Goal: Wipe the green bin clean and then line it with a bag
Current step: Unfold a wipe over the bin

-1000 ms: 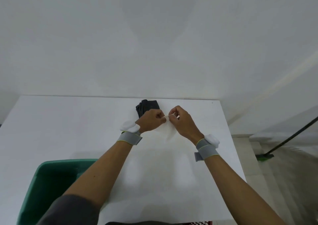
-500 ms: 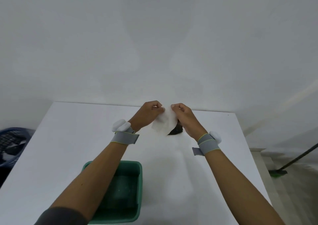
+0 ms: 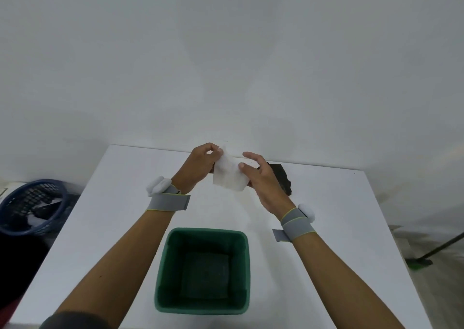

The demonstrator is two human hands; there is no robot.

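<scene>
A square green bin [image 3: 203,271] stands upright and open on the white table [image 3: 339,228], between my forearms near the front edge. Above the table's far side I hold a white wipe [image 3: 229,174] between both hands. My left hand [image 3: 200,164] pinches its top corner. My right hand [image 3: 261,178] holds its right edge with the thumb, the other fingers spread loosely. A folded black bag [image 3: 281,180] lies on the table behind my right hand, partly hidden by it.
A blue laundry basket [image 3: 32,208] with dark items sits on the floor left of the table. A green-headed broom [image 3: 424,260] leans at the right. A white wall runs behind the table's far edge.
The view has tilted down and the green bin now sits centred between my arms. The wipe has unfolded into a wider sheet, and my right hand's fingers have loosened on it.
</scene>
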